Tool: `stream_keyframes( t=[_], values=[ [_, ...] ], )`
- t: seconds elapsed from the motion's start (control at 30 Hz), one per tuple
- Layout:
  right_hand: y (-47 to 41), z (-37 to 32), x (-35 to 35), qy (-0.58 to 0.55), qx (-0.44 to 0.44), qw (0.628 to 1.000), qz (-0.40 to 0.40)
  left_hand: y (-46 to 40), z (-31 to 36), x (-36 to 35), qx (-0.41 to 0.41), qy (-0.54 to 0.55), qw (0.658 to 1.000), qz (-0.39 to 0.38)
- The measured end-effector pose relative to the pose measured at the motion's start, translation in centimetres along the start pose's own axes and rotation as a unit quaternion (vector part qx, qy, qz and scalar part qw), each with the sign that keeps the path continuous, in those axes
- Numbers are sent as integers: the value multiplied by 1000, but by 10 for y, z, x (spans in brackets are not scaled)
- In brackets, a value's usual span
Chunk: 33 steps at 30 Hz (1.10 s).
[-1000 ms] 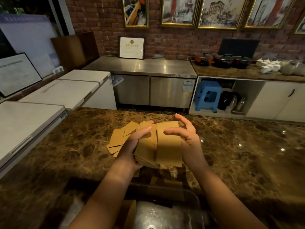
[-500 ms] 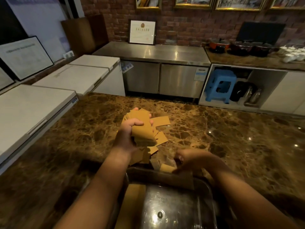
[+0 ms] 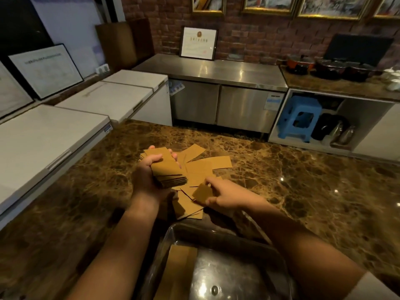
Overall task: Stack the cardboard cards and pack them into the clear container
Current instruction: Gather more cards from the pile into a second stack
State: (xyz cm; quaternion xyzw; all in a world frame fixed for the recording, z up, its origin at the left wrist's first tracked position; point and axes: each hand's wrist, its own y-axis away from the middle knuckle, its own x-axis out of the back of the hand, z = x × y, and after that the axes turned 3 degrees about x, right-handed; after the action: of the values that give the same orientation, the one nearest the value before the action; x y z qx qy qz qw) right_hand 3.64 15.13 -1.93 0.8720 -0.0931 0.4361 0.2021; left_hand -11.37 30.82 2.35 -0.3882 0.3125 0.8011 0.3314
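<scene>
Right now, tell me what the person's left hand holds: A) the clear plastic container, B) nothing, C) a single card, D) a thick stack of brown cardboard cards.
D: the left hand curls around a thick stack of brown cardboard cards, layered edges showing, while the right hand pinches a single brown cardboard card.
</scene>
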Motion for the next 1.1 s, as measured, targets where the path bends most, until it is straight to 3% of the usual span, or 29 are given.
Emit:
stream_keyframes(
  t=[0.07,0.2,0.33,0.53,0.7,0.83,0.97,1.03,1.1],
  values=[
    [-24,-6,0,0,-13,1000,0,1,6,3,-8,-1,1000,13],
    [-61,-9,0,146,-24,989,-10,1,11,5,-27,-12,999,15],
    [-77,-5,8,112,-66,991,-40,1,14,6,-23,-13,1000,4],
    [-66,-6,-1,129,-1,991,22,0,7,12,-19,-23,999,15],
    [-70,-9,8,-67,-52,996,7,-7,0,16,-2,-42,998,39],
    [-83,-20,6,29,-103,994,-2,-12,1,22,12,-58,998,34],
    [-78,-31,-4,57,-74,994,52,-14,1,29,22,-64,997,46],
    [-67,-30,-2,-32,-65,993,88,-14,3,32,22,-67,996,49],
    [-45,-29,11,-210,-69,965,141,-15,7,33,8,-80,996,46]
  ],
)
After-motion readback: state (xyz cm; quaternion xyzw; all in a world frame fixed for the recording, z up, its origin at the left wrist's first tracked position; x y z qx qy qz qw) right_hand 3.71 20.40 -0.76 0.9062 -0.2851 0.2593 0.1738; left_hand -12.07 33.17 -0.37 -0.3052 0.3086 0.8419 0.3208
